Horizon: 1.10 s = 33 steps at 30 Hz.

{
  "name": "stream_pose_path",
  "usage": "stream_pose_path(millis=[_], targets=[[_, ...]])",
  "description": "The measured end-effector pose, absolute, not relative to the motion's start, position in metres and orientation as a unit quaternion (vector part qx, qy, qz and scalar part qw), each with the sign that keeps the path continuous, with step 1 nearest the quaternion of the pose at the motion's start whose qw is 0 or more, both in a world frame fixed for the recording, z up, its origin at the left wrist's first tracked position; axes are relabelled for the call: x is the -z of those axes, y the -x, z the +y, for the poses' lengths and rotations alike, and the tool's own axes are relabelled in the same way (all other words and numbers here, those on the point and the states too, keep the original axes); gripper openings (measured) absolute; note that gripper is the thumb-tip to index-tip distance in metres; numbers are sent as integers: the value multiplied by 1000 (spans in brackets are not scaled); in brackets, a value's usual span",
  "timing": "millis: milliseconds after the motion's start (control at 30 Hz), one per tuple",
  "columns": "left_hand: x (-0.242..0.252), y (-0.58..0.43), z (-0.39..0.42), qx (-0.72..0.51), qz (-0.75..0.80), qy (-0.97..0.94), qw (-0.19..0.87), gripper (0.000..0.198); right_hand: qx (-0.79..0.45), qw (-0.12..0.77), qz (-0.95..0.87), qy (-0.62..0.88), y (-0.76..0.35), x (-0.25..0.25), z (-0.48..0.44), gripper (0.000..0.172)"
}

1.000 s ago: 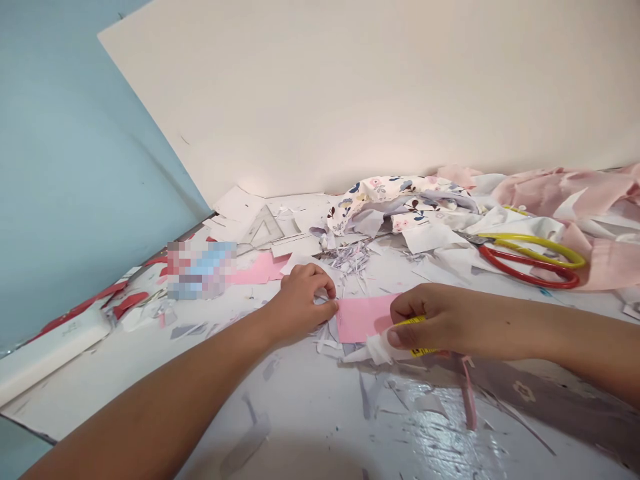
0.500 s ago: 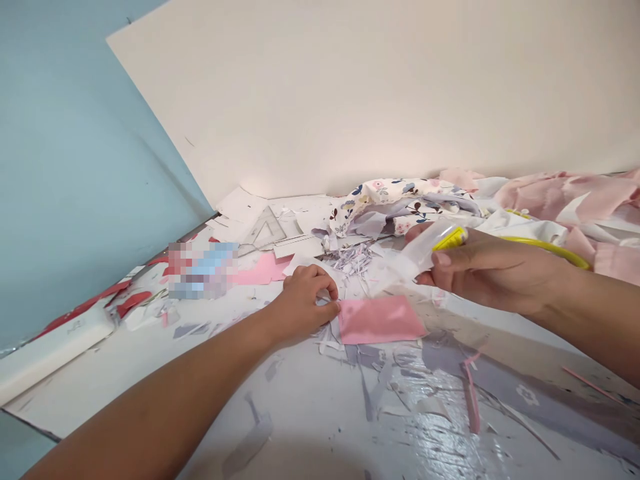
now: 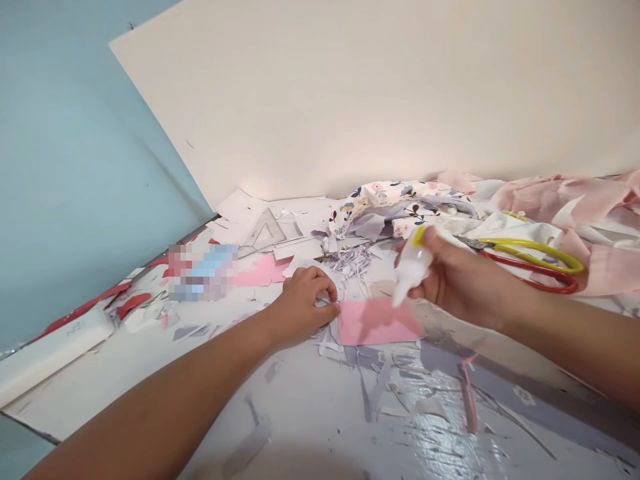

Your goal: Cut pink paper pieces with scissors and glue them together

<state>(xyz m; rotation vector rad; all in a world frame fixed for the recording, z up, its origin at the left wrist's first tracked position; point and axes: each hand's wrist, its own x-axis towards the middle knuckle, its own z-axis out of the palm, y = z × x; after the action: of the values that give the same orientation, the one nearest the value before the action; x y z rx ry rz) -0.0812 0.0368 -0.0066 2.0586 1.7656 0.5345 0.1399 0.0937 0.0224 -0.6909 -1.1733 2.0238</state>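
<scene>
A small pink rectangle of paper or cloth (image 3: 375,327) lies flat on the littered table (image 3: 300,407). My left hand (image 3: 311,301) is closed at its left edge, thumb and forefinger pinching the corner. In my right hand (image 3: 453,280) is a white glue bottle (image 3: 414,263) with a yellow label, its nozzle pointing down above the pink piece's upper right part. The nozzle's shadow falls on the pink piece; whether the tip touches cannot be made out. Behind my right hand lie scissors (image 3: 537,257) with yellow and red handles.
Paper shreds (image 3: 353,260) and a clear set square (image 3: 267,230) lie beyond my left hand. Floral fabric (image 3: 380,193) and pink cloth (image 3: 565,200) are heaped at the back, against a large pale board (image 3: 380,87). Purple and pink strips (image 3: 470,397) lie at the front right.
My right hand has turned the glue bottle from nearly level to nozzle-down over the pink piece. More of the scissors shows now. My left hand has stayed in place.
</scene>
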Motion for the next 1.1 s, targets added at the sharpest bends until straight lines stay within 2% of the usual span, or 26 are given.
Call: stream_pose_path(millis=[67, 300, 733, 1100], targets=[[6, 81, 37, -187, 627, -732, 187, 12, -741, 322, -519, 279, -132, -8, 90, 21], [5, 79, 37, -183, 633, -728, 189, 11, -665, 281, -634, 277, -119, 7, 84, 22], [5, 78, 38, -180, 630, -736, 171, 11, -712, 270, -593, 261, -113, 8, 78, 30], [6, 79, 39, -180, 631, -734, 177, 11, -691, 259, -623, 261, -114, 7, 79, 32]])
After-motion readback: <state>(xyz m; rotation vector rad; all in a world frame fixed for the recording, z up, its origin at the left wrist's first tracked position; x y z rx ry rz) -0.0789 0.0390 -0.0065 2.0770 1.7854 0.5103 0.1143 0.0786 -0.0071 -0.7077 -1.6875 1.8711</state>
